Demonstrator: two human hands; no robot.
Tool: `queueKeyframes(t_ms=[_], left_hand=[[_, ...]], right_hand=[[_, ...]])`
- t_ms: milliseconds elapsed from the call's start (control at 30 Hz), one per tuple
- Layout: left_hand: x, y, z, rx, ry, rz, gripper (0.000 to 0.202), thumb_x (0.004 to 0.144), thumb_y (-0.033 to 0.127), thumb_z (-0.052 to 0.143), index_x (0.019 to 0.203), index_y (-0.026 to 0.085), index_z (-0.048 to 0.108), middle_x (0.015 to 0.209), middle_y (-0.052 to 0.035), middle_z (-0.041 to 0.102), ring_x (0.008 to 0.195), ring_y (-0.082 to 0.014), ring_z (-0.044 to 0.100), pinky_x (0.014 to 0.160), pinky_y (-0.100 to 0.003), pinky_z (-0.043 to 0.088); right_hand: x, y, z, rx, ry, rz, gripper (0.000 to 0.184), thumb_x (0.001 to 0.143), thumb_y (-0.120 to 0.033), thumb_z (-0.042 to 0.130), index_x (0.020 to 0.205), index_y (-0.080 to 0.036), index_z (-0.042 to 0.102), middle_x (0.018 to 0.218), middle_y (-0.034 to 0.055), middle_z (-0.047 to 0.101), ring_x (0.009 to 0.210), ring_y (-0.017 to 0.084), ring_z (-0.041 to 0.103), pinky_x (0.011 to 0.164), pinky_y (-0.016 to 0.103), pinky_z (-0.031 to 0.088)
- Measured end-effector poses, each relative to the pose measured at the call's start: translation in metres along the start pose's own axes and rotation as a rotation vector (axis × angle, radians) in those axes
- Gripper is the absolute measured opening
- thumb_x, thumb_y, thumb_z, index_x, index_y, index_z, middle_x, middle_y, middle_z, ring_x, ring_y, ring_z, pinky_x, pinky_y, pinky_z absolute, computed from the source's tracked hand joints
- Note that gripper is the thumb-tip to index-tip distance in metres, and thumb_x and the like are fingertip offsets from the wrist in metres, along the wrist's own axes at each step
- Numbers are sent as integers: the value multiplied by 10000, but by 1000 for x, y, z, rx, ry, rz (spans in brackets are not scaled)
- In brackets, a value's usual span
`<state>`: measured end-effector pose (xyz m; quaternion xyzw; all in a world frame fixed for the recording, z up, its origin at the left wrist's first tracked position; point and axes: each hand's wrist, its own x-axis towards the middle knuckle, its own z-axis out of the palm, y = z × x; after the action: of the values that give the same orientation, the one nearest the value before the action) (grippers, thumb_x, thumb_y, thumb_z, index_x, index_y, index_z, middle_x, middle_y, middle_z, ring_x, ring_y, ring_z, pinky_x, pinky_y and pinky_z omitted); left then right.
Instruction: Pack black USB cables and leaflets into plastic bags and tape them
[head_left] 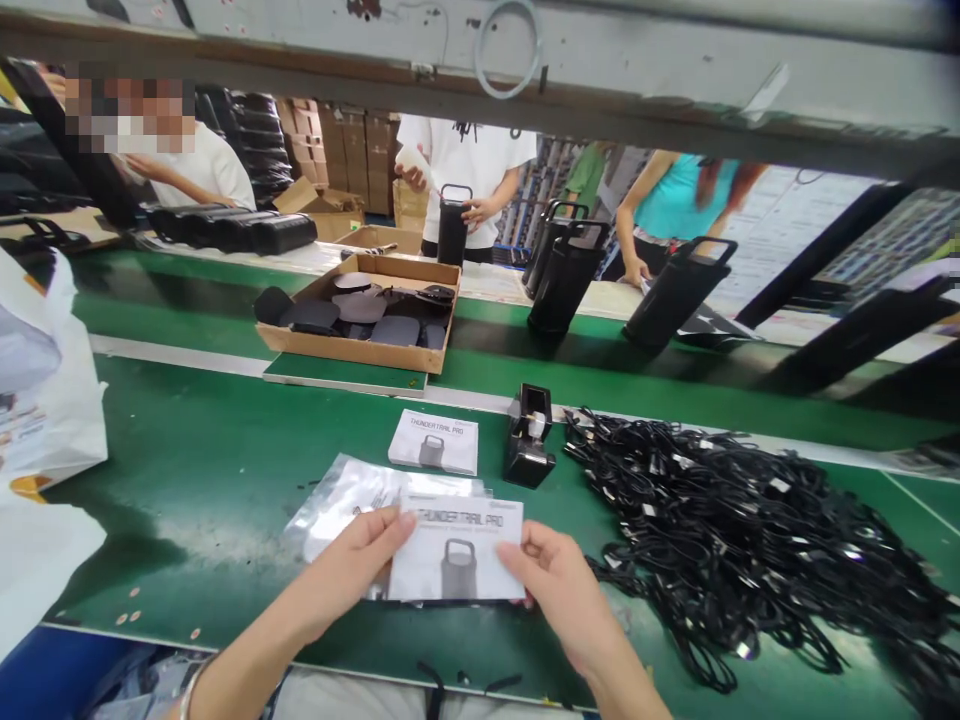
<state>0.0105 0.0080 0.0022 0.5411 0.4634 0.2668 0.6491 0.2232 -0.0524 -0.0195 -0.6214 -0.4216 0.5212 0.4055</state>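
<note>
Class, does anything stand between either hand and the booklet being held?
Nothing visible does: the left hand and right hand grip the booklet directly at its sides. The clear plastic lies underneath, not between.

We are seeing a cardboard box (352,350) of dark flat pieces (396,331), black handled units (568,285) and a pale ring (506,94) overhead.

The left hand (369,543) and right hand (556,575) pinch inward, thumbs (517,566) uppermost.
</note>
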Motion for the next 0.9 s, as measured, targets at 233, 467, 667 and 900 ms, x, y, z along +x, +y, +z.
queueKeyframes(t_ms=[233, 467, 667, 900], left_hand=[[17, -23, 14, 758, 267, 153, 192, 666, 373, 626, 688, 185, 590, 751, -27, 553, 675, -177, 489, 625, -271, 333], [17, -22, 18, 843, 233, 140, 259, 795, 375, 471, 653, 193, 588, 710, -20, 521, 624, -156, 483, 606, -265, 315], [10, -25, 20, 932, 193, 141, 328, 860, 339, 331, 684, 187, 562, 730, -6, 487, 661, -136, 482, 634, -259, 344], [7, -29, 24, 933, 209, 178, 342, 868, 355, 323, 703, 181, 567, 731, -7, 485, 656, -129, 484, 637, -263, 360]], right_hand=[[-22, 27, -42, 115, 154, 99, 377, 698, -473, 605, 817, -123, 531, 643, 19, 530, 523, 85, 421, 435, 183, 308], [-23, 33, -23, 178, 159, 81, 435, 679, -526, 595, 811, -118, 523, 635, 23, 535, 506, 89, 444, 421, 185, 334], [-15, 35, 2, 241, 221, 35, 453, 704, -543, 564, 844, -118, 489, 784, 68, 589, 546, 98, 482, 447, 201, 386], [-15, 42, 8, 210, 297, 22, 424, 742, -523, 536, 886, -130, 467, 890, 85, 592, 598, 105, 499, 480, 209, 423]])
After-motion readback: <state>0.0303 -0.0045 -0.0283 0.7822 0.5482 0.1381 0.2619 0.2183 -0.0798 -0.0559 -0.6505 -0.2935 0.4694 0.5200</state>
